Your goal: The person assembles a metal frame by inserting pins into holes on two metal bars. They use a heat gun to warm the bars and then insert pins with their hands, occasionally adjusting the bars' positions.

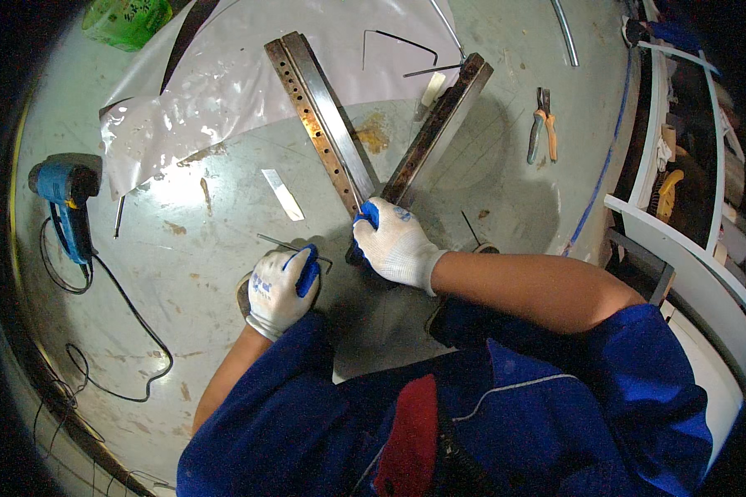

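Grey, stained and scuffed, the floor [191, 248] carries everything, and a person in blue work clothes crouches over it wearing white gloves with blue fingertips. Two long metal bars meet in a V just in front of them: a perforated bar [319, 124] with a row of holes running up to the left, and a darker bar [439, 124] running up to the right. The right hand [395, 244] rests at the point of the V, its grip closed over the near ends of both bars where they come together. The left hand [278, 286] sits just beside it on the floor, its grip curled around something small that I cannot make out, with a thin bent wire [282, 243] lying right by its fingers. A short flat metal strip [283, 195] lies a little farther out. A clear plastic sheet [224, 83] is spread under the far ends of the bars. Well off to the left lies a blue power tool [65, 195] with its black cable looping across the floor. Off to the right rest pliers [542, 126] with orange handles.
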Demonstrator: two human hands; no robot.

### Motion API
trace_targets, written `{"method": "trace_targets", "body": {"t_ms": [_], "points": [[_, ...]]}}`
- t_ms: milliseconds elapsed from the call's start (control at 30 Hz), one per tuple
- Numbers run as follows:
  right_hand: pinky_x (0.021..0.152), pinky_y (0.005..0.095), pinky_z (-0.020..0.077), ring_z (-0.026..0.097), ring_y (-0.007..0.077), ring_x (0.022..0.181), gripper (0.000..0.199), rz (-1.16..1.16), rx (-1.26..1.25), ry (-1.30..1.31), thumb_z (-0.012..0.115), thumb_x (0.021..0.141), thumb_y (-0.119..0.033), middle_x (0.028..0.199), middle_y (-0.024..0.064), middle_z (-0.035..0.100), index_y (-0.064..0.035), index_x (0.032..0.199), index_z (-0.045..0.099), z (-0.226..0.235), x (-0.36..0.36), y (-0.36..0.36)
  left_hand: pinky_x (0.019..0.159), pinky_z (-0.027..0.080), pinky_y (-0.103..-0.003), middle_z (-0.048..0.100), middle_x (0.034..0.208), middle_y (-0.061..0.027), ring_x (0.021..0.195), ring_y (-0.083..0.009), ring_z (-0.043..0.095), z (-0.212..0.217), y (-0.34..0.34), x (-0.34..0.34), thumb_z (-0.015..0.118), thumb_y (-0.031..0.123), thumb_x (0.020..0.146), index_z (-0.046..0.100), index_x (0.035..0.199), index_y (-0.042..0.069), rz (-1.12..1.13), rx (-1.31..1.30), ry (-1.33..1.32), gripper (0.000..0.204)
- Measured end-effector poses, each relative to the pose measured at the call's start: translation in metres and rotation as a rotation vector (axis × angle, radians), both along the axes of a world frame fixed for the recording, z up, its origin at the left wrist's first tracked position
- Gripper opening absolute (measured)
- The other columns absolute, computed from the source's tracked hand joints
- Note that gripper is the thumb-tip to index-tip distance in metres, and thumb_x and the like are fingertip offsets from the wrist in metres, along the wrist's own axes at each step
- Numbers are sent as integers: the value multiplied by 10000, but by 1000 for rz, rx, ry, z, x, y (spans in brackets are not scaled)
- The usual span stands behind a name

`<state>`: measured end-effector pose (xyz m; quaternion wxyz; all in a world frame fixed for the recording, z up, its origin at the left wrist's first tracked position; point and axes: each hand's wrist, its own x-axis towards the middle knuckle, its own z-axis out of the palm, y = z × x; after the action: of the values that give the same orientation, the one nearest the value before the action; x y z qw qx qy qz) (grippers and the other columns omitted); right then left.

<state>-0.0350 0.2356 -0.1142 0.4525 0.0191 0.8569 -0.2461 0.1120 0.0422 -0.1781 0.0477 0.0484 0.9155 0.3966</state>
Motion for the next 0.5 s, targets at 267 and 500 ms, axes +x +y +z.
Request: {"method": "trace_targets", "body": {"t_ms": [267, 500], "points": [[805, 461, 561, 720, 378, 864, 240, -62, 26, -36, 609, 964, -270, 863, 173, 727, -33, 970, 642, 18, -14, -20, 839, 546, -478, 695, 1018, -187, 919, -383, 672, 0, -1, 2, 806, 159, 768, 664, 1214, 19, 1, -3, -25, 488], [792, 444, 554, 699, 327, 811, 268, -89, -1, -102, 595, 994, -277, 883, 181, 693, -19, 1059, 623, 12, -11, -15, 818, 538, -472, 696, 976, -169, 900, -361, 670, 1, 0, -2, 797, 173, 783, 685, 1182, 30, 13, 1, 18, 439]]}}
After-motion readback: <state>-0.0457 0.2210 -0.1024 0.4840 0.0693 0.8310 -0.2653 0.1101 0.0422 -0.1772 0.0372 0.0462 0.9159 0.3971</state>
